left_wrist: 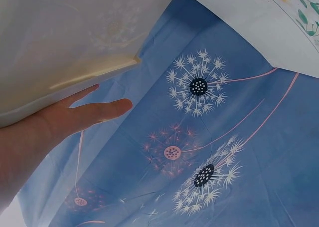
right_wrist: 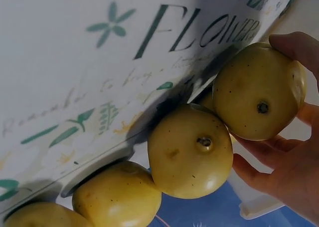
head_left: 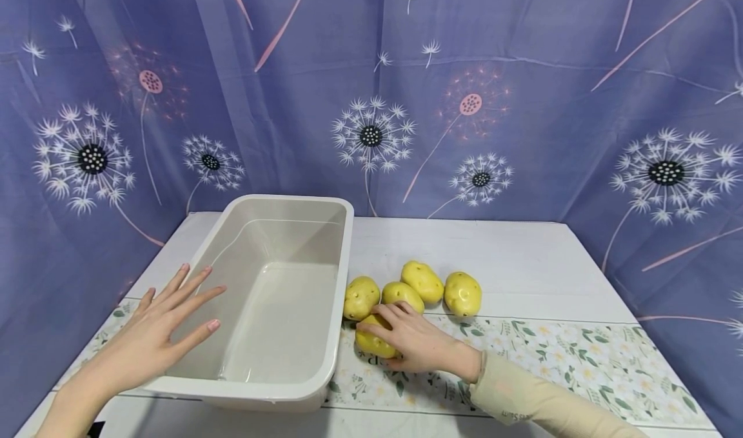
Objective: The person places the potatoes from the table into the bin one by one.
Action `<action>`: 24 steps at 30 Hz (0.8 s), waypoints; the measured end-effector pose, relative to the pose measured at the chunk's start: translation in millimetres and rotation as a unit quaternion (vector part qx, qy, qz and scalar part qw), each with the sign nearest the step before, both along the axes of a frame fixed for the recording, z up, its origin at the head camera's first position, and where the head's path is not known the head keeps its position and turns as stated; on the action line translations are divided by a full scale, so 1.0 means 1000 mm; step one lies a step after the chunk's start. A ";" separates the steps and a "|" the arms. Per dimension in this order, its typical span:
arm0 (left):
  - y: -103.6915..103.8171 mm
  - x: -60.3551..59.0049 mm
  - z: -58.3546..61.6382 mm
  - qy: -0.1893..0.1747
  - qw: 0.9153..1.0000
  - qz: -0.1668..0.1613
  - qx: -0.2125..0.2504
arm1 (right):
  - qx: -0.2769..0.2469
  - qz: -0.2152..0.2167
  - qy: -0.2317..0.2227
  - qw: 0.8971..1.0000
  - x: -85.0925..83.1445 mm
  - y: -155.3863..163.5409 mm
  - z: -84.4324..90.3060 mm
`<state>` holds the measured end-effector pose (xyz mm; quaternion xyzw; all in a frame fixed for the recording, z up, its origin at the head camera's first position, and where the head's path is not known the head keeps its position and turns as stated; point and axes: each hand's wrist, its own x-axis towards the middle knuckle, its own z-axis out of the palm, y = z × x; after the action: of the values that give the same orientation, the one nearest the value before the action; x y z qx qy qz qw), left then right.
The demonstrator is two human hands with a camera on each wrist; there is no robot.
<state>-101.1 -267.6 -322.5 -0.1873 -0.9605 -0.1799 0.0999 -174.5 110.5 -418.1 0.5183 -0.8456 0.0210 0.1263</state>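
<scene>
Several yellow potatoes lie on the table to the right of a white plastic bin (head_left: 342, 283). My right hand (head_left: 406, 341) curls round the nearest potato (head_left: 371, 341), which sits beside the bin's right wall. In the right wrist view the fingers (right_wrist: 294, 47) wrap that potato (right_wrist: 254, 92), and another potato (right_wrist: 192, 152) lies against it. My left hand (head_left: 180, 309) is spread flat with straight fingers against the bin's left rim and holds nothing. In the left wrist view this hand (left_wrist: 79, 114) lies beside the bin wall (left_wrist: 65, 37).
Three more potatoes (head_left: 361, 296) (head_left: 422, 280) (head_left: 462, 293) lie in a row behind the held one. A floral runner (head_left: 580, 360) crosses the white table (head_left: 522, 257). A blue dandelion-print cloth (head_left: 371, 102) hangs behind and on both sides.
</scene>
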 end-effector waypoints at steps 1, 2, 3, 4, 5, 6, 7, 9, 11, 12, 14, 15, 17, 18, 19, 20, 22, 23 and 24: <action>0.000 0.000 0.000 0.000 1.000 0.000 0.000 | -0.002 -0.001 -0.003 1.000 0.000 0.000 0.001; 0.000 0.000 0.000 -0.001 1.000 0.000 0.000 | -0.003 -0.003 -0.005 1.000 0.000 0.000 0.002; 0.000 0.000 0.000 -0.001 1.000 0.000 0.000 | -0.004 -0.005 -0.008 1.000 0.000 0.001 0.004; 0.000 0.000 0.000 -0.002 1.000 0.000 0.000 | -0.003 -0.007 -0.008 1.000 0.001 0.001 0.005; 0.000 0.000 0.000 -0.003 1.000 0.000 -0.001 | -0.002 -0.009 -0.010 1.000 0.001 0.001 0.007; -0.001 0.000 0.000 -0.004 1.000 0.000 -0.001 | -0.001 -0.011 -0.009 1.000 0.001 0.001 0.008; -0.001 0.000 0.000 -0.004 1.000 0.000 -0.001 | 0.001 -0.012 -0.009 1.000 0.001 0.001 0.009; -0.001 0.000 0.000 -0.005 1.000 0.000 -0.001 | 0.004 -0.015 -0.009 1.000 0.000 0.002 0.012; -0.001 0.000 0.000 -0.003 1.000 0.000 0.000 | 0.007 -0.017 -0.006 1.000 -0.001 0.003 0.015; -0.001 0.000 0.000 -0.003 1.000 0.000 0.001 | 0.008 -0.017 -0.002 1.000 -0.001 0.003 0.016; -0.001 0.000 0.000 -0.001 1.000 0.000 0.002 | 0.006 -0.018 0.003 1.000 -0.003 0.003 0.019; -0.001 0.000 0.000 0.001 1.000 0.000 0.002 | 0.005 -0.018 0.008 1.000 -0.003 0.003 0.020; -0.001 0.000 0.000 0.002 1.000 -0.001 0.003 | 0.000 -0.016 0.015 1.000 -0.005 0.004 0.022; -0.001 0.000 0.000 0.002 1.000 -0.001 0.003 | -0.001 -0.015 0.018 1.000 -0.006 0.004 0.023; -0.001 0.000 0.000 0.003 1.000 -0.001 0.003 | -0.004 -0.014 0.019 1.000 -0.006 0.004 0.024; -0.001 0.000 0.000 0.003 1.000 -0.001 0.004 | -0.005 -0.014 0.019 1.000 -0.007 0.005 0.025; -0.001 0.000 0.000 0.003 1.000 -0.002 0.004 | -0.007 -0.013 0.017 1.000 -0.008 0.005 0.027; -0.001 0.000 0.000 0.003 1.000 -0.002 0.004 | -0.007 -0.015 0.015 1.000 -0.008 0.006 0.029; -0.001 0.000 0.000 0.003 1.000 -0.002 0.004 | -0.006 -0.017 0.012 1.000 -0.009 0.006 0.030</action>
<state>-101.5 -268.4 -322.7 -0.1893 -0.9591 -0.1833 0.1030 -183.3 116.9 -388.2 0.5033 -0.8525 0.0179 0.1403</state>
